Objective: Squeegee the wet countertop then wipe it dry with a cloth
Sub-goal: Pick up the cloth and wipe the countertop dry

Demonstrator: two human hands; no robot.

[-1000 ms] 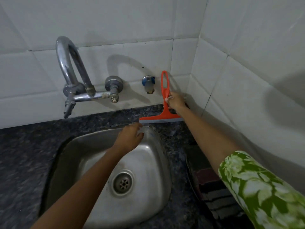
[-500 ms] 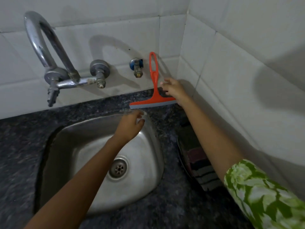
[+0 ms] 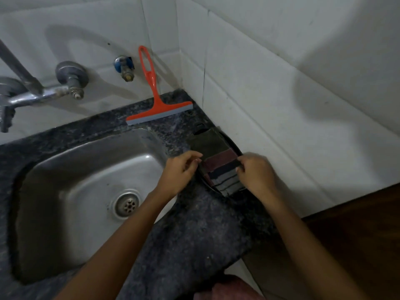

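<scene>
From the head camera I look down on a dark speckled countertop (image 3: 190, 230) in a tiled corner. My left hand (image 3: 180, 172) and right hand (image 3: 256, 172) meet over a folded striped cloth (image 3: 218, 167), one at each side edge. The left fingers are curled, thumb and fingertips pinching the cloth's left edge. The right fingers are curled too, pinching its right edge. The cloth lies on a dark round object whose rim shows beneath it; I cannot tell what that object is. Beyond both hands, the orange squeegee (image 3: 157, 105) stands with its blade on the countertop and its handle leaning against the wall tiles, untouched. Left of the left hand sits the steel sink (image 3: 71, 169). A metal tap (image 3: 43, 92) juts from the wall beyond the sink.
</scene>
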